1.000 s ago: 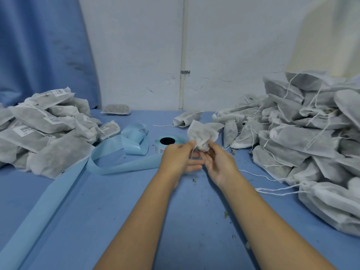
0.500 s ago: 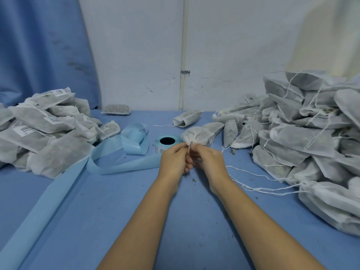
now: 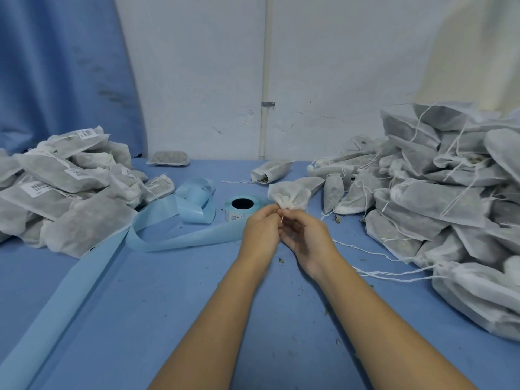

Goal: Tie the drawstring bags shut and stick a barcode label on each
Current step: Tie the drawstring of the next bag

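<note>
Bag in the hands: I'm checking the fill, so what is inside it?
The bag has its neck gathered shut where the left hand and right hand pinch it. White fabric covers the contents; none show.

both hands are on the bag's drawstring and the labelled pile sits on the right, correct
Not quite: in the head view the labelled pile is on the left. The left hand and right hand do pinch the drawstring at the neck of the bag.
</note>
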A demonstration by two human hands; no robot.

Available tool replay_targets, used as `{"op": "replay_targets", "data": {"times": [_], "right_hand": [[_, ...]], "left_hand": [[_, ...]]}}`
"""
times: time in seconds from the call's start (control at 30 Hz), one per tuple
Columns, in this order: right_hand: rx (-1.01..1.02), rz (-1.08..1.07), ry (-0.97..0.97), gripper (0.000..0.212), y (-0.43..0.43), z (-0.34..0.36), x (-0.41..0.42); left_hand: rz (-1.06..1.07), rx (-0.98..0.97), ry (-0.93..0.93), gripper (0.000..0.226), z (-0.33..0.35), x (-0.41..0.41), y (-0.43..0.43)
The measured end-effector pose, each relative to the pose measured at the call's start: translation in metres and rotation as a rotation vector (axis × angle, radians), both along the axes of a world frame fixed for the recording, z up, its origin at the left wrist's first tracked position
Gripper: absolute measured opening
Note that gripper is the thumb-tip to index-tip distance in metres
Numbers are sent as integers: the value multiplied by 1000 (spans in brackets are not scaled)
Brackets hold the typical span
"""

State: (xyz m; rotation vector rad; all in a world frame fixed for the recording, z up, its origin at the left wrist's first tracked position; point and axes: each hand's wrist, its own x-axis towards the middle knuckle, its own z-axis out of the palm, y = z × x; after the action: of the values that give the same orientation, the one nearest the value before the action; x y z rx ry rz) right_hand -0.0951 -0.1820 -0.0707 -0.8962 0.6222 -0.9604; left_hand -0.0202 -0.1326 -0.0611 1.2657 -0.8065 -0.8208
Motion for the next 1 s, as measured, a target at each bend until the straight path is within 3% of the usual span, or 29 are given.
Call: {"op": "replay_targets", "data": {"times": [0.1,0.17,0.3,0.4,0.57,0.63,0.73,0.87,1.0], "right_hand": [[23,28,-2,11,-1,-1,0],[27,41,-3,11,-2,-1,0],[-70,-32,87,12,-3,2,-2],[-242,-168,250,14,-3,2,-4],[-646,-355,679,22,2,0,-2],[-768,-394,797,25,5,1,-1],[-896,-426,883,20,10,3,0],[-1050,-463,973,20,14,1,0],[-1202,-451,963,48,16,-5,5]], "left_hand": [[25,48,52,21,0,4,1],[64,95,-31,17,-4,6,1],[155,69,-592,13,-9,8,6],[204,134,-1033,25,-13,11,10],[340,227,-1256,25,-4,8,13],[375,175,-1251,24,-1,6,14],[245,-33,-1116,21,-2,4,13],[132,-228,-646,26,-5,2,11],[187,-272,-361,20,-3,0,6]]}}
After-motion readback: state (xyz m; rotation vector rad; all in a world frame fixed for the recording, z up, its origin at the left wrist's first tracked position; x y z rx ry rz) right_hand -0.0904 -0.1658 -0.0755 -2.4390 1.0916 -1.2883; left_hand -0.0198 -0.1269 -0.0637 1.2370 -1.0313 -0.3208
